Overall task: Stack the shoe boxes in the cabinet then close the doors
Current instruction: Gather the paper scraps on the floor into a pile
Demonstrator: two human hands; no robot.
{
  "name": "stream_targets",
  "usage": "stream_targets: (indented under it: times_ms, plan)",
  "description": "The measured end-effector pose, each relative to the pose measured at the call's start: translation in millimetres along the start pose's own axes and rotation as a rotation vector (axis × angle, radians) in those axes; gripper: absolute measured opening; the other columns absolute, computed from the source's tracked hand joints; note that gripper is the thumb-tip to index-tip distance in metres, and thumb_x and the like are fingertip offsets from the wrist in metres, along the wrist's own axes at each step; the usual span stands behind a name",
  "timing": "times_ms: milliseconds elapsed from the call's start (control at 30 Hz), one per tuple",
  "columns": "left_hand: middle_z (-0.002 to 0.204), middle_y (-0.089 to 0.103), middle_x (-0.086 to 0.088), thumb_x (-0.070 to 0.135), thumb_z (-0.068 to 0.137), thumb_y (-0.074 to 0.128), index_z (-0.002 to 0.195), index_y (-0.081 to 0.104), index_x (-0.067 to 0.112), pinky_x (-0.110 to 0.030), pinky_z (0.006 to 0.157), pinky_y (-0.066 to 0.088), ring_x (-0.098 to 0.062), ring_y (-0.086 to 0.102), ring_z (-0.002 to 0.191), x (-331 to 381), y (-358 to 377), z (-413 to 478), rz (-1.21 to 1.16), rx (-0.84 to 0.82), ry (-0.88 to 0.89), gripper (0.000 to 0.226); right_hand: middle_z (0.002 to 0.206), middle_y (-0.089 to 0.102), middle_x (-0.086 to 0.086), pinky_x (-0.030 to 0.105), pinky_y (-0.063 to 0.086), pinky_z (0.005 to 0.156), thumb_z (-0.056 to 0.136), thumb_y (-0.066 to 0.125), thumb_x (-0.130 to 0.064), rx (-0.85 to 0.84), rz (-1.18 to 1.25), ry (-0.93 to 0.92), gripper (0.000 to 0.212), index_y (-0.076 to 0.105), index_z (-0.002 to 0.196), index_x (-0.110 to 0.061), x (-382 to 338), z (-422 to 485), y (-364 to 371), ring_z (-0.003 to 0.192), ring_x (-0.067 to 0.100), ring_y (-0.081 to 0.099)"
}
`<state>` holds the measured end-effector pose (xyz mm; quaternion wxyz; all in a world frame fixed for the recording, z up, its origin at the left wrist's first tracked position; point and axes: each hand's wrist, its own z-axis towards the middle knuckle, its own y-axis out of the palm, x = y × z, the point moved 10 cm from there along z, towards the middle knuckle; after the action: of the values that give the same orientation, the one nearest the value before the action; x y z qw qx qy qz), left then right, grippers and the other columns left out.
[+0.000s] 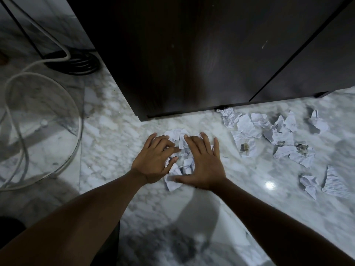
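Marble floor (115,131). Left hand (153,160) and right hand (204,164) both rest on a crumpled paper pile (184,162), near centre. Left fingers are curled, tips and thumb digging into the paper. Right fingers are straight and spread, palm down on it. More paper scraps (278,135) lie loose to the right. Far: dark cabinet (192,54), both doors (317,60) closed. Coiled black cable (76,62) far left.

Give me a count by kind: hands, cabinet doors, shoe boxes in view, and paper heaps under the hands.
Hands: 2, left hand, right hand
Cabinet doors: 2, left door, right door
Shoe boxes: 0
Paper heap: 1
Total: 5
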<state>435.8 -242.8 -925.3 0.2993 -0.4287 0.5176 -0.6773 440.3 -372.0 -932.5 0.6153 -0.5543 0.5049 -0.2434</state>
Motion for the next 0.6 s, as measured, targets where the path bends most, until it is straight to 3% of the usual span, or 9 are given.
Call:
stream_targets:
  times_ms: [100,200,300,400,467,533,600]
  plan:
    - [0.116,0.059,-0.001,0.031,0.099,0.048,0.124,0.062,0.017,-0.045,0.115,0.029,-0.024,0.051,0.118,-0.4,-6.0,1.6,-0.06,0.045,-0.008,0.032,0.154,0.037,-0.002,0.059,0.005,0.121,0.082,0.041,-0.082,0.093,-0.026,0.024,0.092,0.025,0.156,-0.03,-0.5,2.0,-2.7,0.153,0.026,0.013]
    - [0.126,0.059,-0.007,0.026,0.098,0.05,0.141,0.05,0.01,-0.043,0.114,0.032,-0.025,0.046,0.117,-2.6,-10.1,0.9,-0.068,0.062,-0.052,0.046,0.142,0.046,-0.002,0.057,0.009,0.121,0.093,0.044,-0.064,0.15,-0.01,0.023,0.067,0.041,0.149,-0.029,3.0,-0.1,-6.7,0.149,0.024,0.022]
    - [0.123,0.059,-0.007,0.034,0.099,0.044,0.144,0.047,0.01,-0.043,0.11,0.036,-0.026,0.046,0.115,-7.2,-6.7,0.3,-0.023,0.023,-0.11,0.052,0.13,0.049,-0.003,0.054,0.012,0.122,0.097,0.045,-0.054,0.184,0.008,0.044,0.052,0.053,0.139,-0.026,2.8,-1.0,-7.8,0.143,0.023,0.032]
    - [0.116,0.056,-0.006,0.043,0.098,0.044,0.138,0.056,0.012,-0.043,0.096,0.047,-0.024,0.047,0.109,-11.2,-4.0,-1.5,-0.051,0.006,-0.156,0.053,0.125,0.05,-0.001,0.051,0.018,0.12,0.096,0.052,-0.046,0.237,0.035,0.045,0.041,0.062,0.127,-0.022,5.1,-2.4,-11.0,0.134,0.023,0.043]
    - [0.133,0.051,-0.008,0.048,0.097,0.047,0.137,0.058,0.013,-0.042,0.098,0.049,-0.025,0.047,0.117,-13.4,-2.7,-1.8,-0.085,0.004,-0.182,0.054,0.133,0.049,0.0,0.051,0.019,0.12,0.096,0.054,-0.044,0.247,0.055,0.04,0.036,0.063,0.122,-0.021,6.5,-2.8,-11.3,0.136,0.021,0.042]
    - [0.155,0.035,-0.007,0.052,0.098,0.047,0.138,0.056,0.016,-0.038,0.105,0.042,-0.025,0.041,0.129,-14.4,-1.1,-2.0,-0.094,-0.013,-0.198,0.056,0.138,0.049,-0.004,0.049,0.018,0.121,0.097,0.051,-0.041,0.224,0.085,0.038,0.033,0.059,0.123,-0.022,6.7,-2.5,-8.8,0.141,0.019,0.036]
    - [0.159,0.032,-0.005,0.057,0.099,0.039,0.14,0.054,0.017,-0.038,0.106,0.041,-0.025,0.038,0.132,-14.1,-0.1,-1.9,-0.087,-0.036,-0.199,0.06,0.133,0.053,-0.005,0.047,0.019,0.121,0.098,0.048,-0.038,0.203,0.079,0.041,0.034,0.056,0.126,-0.021,7.2,-2.3,-7.1,0.142,0.019,0.035]
